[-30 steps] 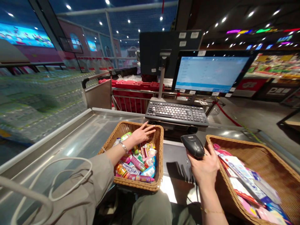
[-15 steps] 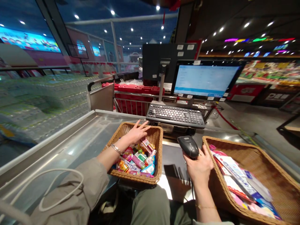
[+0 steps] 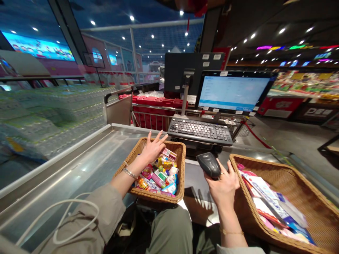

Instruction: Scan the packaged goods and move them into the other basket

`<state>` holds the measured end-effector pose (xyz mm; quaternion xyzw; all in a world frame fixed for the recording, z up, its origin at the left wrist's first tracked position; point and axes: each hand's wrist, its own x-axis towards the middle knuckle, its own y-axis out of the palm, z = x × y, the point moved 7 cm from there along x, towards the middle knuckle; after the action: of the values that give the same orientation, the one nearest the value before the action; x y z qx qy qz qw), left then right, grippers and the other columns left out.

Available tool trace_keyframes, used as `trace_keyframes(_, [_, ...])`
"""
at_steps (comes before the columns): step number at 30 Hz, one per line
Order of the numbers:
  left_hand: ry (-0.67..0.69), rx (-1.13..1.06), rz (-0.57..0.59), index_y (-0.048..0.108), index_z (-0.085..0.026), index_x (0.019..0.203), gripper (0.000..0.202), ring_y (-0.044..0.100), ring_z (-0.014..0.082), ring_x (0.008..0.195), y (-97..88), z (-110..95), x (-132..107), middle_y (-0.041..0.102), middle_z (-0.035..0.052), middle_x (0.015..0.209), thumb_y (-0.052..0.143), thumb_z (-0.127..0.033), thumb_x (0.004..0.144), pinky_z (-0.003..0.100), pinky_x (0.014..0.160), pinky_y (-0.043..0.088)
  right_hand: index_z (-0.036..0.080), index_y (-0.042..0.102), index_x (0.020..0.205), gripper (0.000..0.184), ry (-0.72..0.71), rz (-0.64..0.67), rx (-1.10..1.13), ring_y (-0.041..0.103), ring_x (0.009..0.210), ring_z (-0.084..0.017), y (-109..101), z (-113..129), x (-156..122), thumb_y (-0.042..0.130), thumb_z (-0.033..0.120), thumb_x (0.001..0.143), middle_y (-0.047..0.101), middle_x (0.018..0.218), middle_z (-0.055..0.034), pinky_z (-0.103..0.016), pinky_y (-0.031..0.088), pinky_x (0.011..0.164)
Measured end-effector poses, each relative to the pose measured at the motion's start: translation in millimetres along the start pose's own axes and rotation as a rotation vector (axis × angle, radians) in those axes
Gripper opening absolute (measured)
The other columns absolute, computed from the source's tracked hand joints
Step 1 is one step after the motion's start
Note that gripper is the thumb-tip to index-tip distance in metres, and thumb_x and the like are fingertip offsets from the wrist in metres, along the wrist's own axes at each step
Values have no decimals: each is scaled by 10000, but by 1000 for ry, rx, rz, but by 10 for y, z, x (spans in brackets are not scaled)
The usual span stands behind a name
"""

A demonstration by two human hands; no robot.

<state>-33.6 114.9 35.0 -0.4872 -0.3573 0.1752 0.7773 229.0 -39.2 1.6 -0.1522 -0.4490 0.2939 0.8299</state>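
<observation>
Mid-selection at a checkout counter [image 3: 106,151], by the look of it: left hand [image 3: 152,150] poised over small packets [image 3: 161,173] heaped in a wicker basket [image 3: 159,195], fingers splayed and empty. Right hand [image 3: 225,183] clamped round a barcode scanner [image 3: 209,164] just beside it. Calling next for a pinch on one packet.

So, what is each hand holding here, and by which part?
The right hand grips the barcode scanner by its handle, with the head sticking out above the fingers. The left hand holds nothing; its fingers are spread above the left basket.
</observation>
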Motion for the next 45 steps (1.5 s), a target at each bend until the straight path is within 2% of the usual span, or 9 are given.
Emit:
trace_keyframes(5, [-104,-25,-119,680,-241,1032,164,172,380,1523,-106,-15,-51,358,71,1601,681,-261,869,813,1125,-6,233,707,999,352,-112,45,-35,411,1370,-380,58,-7,-19,652,486,761,654,1296,-117,-629,236,1079])
trace_keyframes(11, [-203,-58,-234,686,-255,1047,249,183,397,1515,-163,-6,-117,382,77,1580,749,-252,806,808,1128,-51,231,689,1000,294,-164,-13,-64,431,1359,-370,29,129,-36,595,412,789,670,1278,-109,-629,248,1064])
trace_keyframes(16, [-264,-67,-296,683,-256,1084,296,209,407,1506,-193,-40,-147,394,81,1571,763,-268,800,816,1121,-58,231,686,946,235,-219,-11,-60,422,1372,-374,19,247,-44,586,388,803,690,1258,-89,-637,240,1069])
trace_keyframes(33, [-218,-90,-388,667,-245,1158,345,198,390,1510,-207,-323,-86,427,101,1549,740,-306,826,795,1138,-67,242,702,959,207,-309,13,-46,401,1400,-368,70,366,-63,650,346,788,685,1281,-44,-628,223,1096])
trace_keyframes(45, [-193,-94,-395,665,-244,1161,327,210,384,1508,-190,-378,-85,454,128,1531,717,-318,846,787,1141,-67,229,697,979,200,-344,18,-37,411,1393,-370,62,452,-73,649,316,805,700,1254,-53,-631,219,1099])
